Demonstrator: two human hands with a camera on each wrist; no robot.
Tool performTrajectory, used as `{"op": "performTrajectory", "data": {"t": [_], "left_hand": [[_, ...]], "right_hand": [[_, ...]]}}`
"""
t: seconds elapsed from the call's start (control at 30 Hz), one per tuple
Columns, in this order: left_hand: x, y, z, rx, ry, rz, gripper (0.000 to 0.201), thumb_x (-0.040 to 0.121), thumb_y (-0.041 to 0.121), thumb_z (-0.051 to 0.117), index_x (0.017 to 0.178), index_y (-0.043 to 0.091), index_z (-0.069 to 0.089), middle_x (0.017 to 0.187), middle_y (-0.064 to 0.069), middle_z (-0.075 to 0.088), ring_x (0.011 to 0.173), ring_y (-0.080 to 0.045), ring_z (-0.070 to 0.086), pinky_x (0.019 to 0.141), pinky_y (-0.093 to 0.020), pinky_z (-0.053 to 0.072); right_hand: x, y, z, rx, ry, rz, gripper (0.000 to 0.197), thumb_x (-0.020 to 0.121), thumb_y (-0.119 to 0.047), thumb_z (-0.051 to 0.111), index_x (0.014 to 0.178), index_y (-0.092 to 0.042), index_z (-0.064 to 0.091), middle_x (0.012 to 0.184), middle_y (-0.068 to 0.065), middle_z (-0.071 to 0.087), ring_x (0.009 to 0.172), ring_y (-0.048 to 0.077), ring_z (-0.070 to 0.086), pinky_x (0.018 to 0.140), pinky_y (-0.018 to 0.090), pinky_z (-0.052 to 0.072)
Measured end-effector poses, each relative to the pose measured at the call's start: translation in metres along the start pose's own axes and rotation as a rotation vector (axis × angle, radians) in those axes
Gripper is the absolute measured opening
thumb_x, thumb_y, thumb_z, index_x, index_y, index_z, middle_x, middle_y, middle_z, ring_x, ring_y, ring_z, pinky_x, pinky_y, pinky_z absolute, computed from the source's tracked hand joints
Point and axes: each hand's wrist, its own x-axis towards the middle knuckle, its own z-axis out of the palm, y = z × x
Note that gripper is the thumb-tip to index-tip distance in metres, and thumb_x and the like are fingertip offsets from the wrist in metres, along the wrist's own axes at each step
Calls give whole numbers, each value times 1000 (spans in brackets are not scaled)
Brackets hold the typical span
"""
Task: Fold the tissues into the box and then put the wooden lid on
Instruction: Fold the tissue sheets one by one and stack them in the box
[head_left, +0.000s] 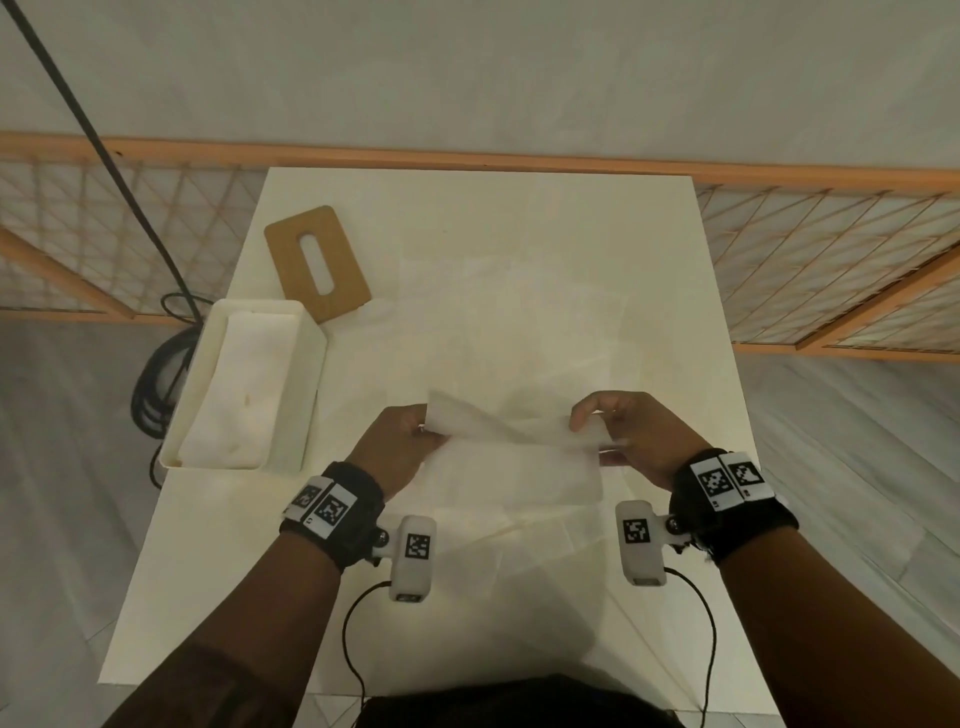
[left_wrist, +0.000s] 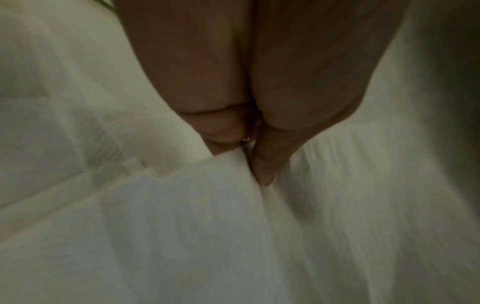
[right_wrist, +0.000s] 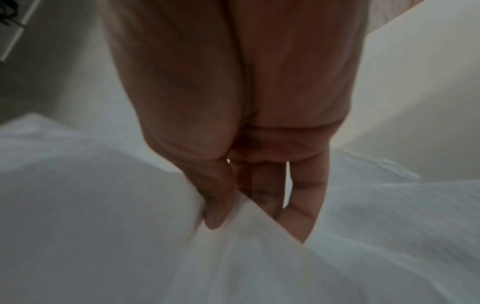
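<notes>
A white tissue (head_left: 514, 447) is held half folded just above the table's middle. My left hand (head_left: 410, 436) pinches its left edge and my right hand (head_left: 613, 431) pinches its right edge. In the left wrist view my left hand (left_wrist: 249, 162) has thumb and fingers closed on the tissue (left_wrist: 194, 226). The right wrist view shows my right hand (right_wrist: 249, 218) pinching the tissue (right_wrist: 233, 267) between thumb and fingers. The white box (head_left: 306, 384) stands at the table's left edge with folded tissues (head_left: 239, 395) inside. The wooden lid (head_left: 343, 249), with a slot, lies flat behind the box.
More flat tissues (head_left: 519, 322) lie spread over the white table (head_left: 675, 571) beyond and under my hands. A black cable (head_left: 156, 384) coils on the floor to the left of the box. A wooden lattice screen (head_left: 831, 260) stands behind the table.
</notes>
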Motion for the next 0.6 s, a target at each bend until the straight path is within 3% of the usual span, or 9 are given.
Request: {"op": "performTrajectory", "data": {"t": [0.07,0.13,0.2,0.3,0.4,0.47,0.53,0.6], "left_hand": [[-1,0,1,-2,-49,-12,46,89,-18,49,98,14,81,116,1,75,115,-22,68,99,-41,55],[-4,1,4,-76,-81,-62,46,90,-21,46,95,8,81,109,-4,77,107,-28,71,85,-31,59],[-7,-2,7,-137,-111,-119,43,95,-16,46,102,9,80,110,-5,77,107,-27,71,82,-30,60],[-10,-14,7,-268,-159,-225,42,90,-11,50,112,12,78,125,-7,71,119,-30,65,92,-36,58],[-13,-22,8,-387,-144,-316,39,79,11,59,114,4,76,126,-12,69,117,-36,62,88,-37,56],[-10,-27,12,-215,-42,-256,22,90,24,69,107,12,79,114,-4,75,106,-31,68,81,-33,57],[-6,-36,15,86,87,-169,9,88,30,78,95,25,76,91,7,75,80,-20,68,70,-36,58],[-2,-44,19,129,136,-171,20,80,29,84,91,34,68,83,3,72,68,-17,64,62,-37,56]], "right_hand": [[-1,0,0,-38,-23,7,34,90,19,42,91,-2,69,98,18,74,82,29,72,68,35,58],[-1,4,0,-13,-23,26,34,91,17,40,92,0,70,94,14,74,78,25,72,63,31,57],[1,9,0,62,-23,73,32,96,13,41,97,1,71,101,14,75,84,26,73,69,31,58],[6,21,-2,240,-8,170,42,92,10,35,107,4,74,117,18,73,104,34,68,90,38,56],[12,28,0,312,-24,256,42,93,-9,39,112,2,75,118,12,74,99,28,67,89,38,53],[18,32,5,225,-23,269,32,98,-22,54,113,-4,76,116,9,75,103,26,70,93,38,55],[27,39,10,-74,22,189,16,93,-20,70,107,-16,79,108,7,77,102,23,71,92,35,56],[35,44,13,-388,68,82,16,92,-14,73,97,-28,77,93,10,72,81,17,67,79,30,55]]}}
